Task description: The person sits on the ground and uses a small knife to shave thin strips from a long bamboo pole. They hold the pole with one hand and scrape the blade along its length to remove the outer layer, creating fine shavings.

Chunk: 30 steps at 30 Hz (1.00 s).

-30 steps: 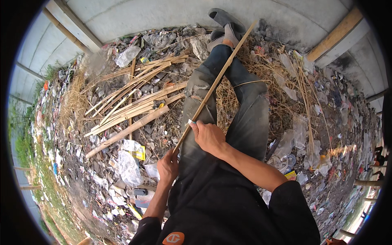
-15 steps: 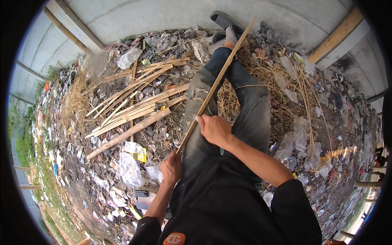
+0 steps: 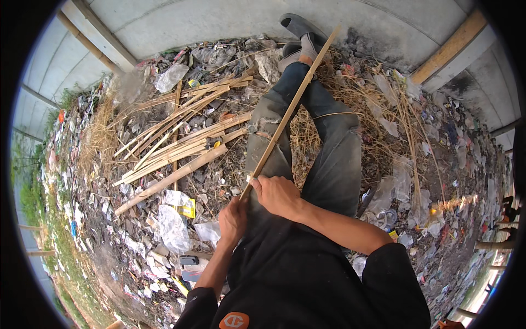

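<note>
Head view is showing the person seated on littered ground with both hands closing together at the near end of a long, thin, pale bamboo strip. The right hand is wrapping over the strip's lower end, and the left hand is gripping just below and beside it, nearly touching; whether a small tool is tucked between them cannot be told. The strip is running up and away along the left leg of the grey-green trousers, its far tip reaching past the grey shoes toward the grey concrete wall.

To the person's left, a loose heap of similar split bamboo strips and thicker canes is lying on the ground, which suggests that a good number of pieces are already worked or waiting; which of the two cannot be judged. The piece in hand is looking whole along its length, so work on it seems to be at an early or middle stage. Crumpled clear plastic bags, dry straw and scattered rubbish are surrounding everything.
</note>
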Motion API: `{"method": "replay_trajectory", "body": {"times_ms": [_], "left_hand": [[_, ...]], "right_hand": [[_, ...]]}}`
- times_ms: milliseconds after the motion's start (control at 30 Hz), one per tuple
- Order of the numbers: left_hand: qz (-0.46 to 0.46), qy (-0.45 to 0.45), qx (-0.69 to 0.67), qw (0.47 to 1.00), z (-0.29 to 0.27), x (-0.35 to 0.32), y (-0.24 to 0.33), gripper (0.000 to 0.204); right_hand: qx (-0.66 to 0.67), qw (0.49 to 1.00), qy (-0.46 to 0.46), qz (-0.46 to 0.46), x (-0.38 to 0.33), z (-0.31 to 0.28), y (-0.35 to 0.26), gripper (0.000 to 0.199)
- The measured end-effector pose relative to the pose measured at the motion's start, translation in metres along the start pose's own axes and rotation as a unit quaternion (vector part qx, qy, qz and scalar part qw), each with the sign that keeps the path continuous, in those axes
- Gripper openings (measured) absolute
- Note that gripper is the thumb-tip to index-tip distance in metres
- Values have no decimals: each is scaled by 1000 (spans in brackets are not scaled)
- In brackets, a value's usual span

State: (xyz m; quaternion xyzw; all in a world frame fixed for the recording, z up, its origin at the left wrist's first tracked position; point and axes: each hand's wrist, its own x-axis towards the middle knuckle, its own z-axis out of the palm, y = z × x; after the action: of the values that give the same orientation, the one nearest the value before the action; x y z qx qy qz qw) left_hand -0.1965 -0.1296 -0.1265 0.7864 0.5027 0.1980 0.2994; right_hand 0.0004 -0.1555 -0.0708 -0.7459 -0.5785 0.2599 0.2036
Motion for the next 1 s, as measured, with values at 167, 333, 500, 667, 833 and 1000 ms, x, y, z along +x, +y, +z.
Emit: {"method": "replay_trajectory", "body": {"times_ms": [167, 333, 500, 667, 833, 1000], "left_hand": [[5, 9, -27, 1000, 2, -11, -6, 13], [-9, -14, -96, 995, -6, 6, 34, 17], [38, 40, -152, 987, 25, 15, 81, 19], [185, -119, -157, 963, 8, 33, 110, 51], [302, 75, -158, 937, -31, 46, 110, 35], [429, 339, -5, 837, -97, 49, 112, 36]], "right_hand": [[163, 972, -167, -39, 16, -18, 27, 55], [340, 935, 95, 40, 9, -41, 37, 49], [366, 901, 233, -23, 6, -73, 12, 50], [292, 916, 244, -125, 0, -128, 3, 39], [168, 952, 198, -159, -3, -160, 8, 23], [42, 936, 239, -257, 0, -167, 18, 17]]}}
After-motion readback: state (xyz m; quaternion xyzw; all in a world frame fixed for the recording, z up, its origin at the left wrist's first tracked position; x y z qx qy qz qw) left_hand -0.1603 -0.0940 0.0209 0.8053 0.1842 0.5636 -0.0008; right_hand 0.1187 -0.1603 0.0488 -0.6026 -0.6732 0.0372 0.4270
